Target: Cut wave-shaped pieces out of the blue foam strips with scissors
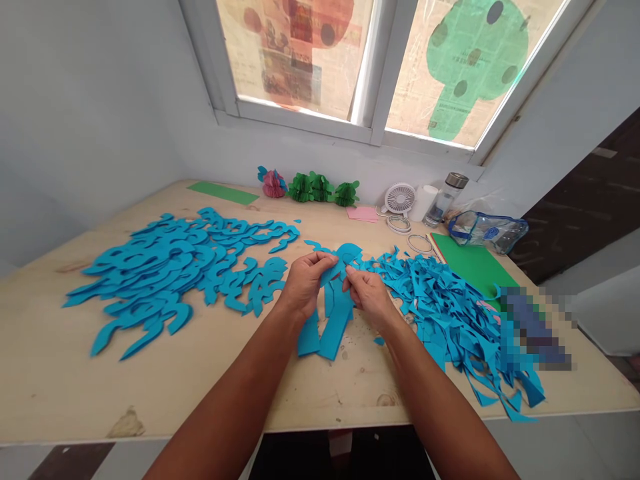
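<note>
Near the middle of the table, my left hand (306,283) pinches a blue paper piece (349,253) with a curved outline. My right hand (367,291) has its fingers closed at the right side of the same piece. Flat blue paper strips (334,330) lie on the table just below and between the hands. To the left spreads a large pile of curvy blue cutouts (160,257). A heap of blue scraps (440,300) lies right of my right hand.
On the wooden table (200,393) stand green paper honeycomb shapes (313,188), a white fan (399,198), a bottle (447,198) and a clear pouch (487,230). Green sheets (473,265) lie at the right; a green strip (223,193) lies back left.
</note>
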The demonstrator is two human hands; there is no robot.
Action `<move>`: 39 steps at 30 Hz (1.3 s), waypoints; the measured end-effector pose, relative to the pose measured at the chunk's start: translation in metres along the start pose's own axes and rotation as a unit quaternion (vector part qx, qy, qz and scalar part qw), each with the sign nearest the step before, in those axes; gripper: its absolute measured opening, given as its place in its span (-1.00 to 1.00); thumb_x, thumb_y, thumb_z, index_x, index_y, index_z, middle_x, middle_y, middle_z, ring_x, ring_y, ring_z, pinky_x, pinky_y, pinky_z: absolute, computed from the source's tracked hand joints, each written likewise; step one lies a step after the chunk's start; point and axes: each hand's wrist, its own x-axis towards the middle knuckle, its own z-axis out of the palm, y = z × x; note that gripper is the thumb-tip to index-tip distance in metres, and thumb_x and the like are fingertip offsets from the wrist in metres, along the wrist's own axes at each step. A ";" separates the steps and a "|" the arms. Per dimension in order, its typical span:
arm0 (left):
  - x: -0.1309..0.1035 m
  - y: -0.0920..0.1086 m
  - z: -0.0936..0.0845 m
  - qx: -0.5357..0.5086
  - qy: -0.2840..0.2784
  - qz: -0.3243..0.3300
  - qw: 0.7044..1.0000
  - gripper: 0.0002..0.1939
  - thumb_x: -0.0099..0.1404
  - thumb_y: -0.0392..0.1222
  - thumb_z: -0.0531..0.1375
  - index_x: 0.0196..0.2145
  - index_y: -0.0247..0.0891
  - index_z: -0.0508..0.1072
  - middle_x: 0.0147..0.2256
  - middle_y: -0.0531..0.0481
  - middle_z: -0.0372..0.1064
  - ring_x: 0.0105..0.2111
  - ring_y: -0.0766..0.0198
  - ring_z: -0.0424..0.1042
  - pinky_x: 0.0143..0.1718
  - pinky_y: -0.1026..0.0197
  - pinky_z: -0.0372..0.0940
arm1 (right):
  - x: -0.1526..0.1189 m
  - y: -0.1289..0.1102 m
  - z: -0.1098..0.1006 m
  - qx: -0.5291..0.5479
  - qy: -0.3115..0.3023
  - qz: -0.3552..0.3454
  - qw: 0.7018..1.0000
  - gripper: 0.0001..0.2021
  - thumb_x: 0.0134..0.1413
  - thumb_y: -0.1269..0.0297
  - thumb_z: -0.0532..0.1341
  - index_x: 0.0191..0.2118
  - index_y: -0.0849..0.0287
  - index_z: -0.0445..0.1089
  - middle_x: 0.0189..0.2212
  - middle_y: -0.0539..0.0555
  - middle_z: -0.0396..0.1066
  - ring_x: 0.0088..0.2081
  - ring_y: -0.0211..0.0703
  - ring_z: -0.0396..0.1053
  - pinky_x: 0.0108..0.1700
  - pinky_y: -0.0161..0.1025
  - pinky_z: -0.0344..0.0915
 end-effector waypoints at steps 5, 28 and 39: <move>-0.005 0.005 0.001 -0.045 0.006 -0.036 0.998 -0.77 -0.22 -0.25 0.41 -0.62 -0.27 0.41 -0.57 0.12 0.29 -0.50 0.36 0.27 -0.37 0.23 0.30 | 0.000 0.001 -0.001 -0.005 -0.001 -0.020 1.000 -0.45 -0.06 -0.29 0.14 -0.60 0.18 0.30 -0.80 -0.14 0.00 -0.71 -0.38 -0.11 -0.63 -0.30 -0.21; 0.000 0.004 -0.008 -0.054 -0.106 -0.091 0.989 -0.79 -0.10 -0.19 0.39 -0.63 -0.22 0.40 -0.61 0.07 0.34 -0.55 0.27 0.34 -0.42 0.16 0.31 | -0.007 -0.009 -0.001 0.065 -0.064 -0.010 0.996 -0.47 -0.04 -0.28 0.17 -0.53 0.18 0.30 -0.79 -0.18 -0.03 -0.71 -0.40 -0.16 -0.64 -0.32 -0.25; -0.003 0.006 -0.001 -0.022 -0.108 -0.043 0.993 -0.77 -0.14 -0.18 0.41 -0.63 -0.24 0.41 -0.62 0.07 0.32 -0.56 0.32 0.29 -0.43 0.20 0.21 | -0.005 -0.007 -0.002 0.075 -0.048 -0.013 0.996 -0.46 -0.04 -0.30 0.17 -0.58 0.16 0.24 -0.79 -0.17 -0.04 -0.71 -0.39 -0.15 -0.63 -0.30 -0.27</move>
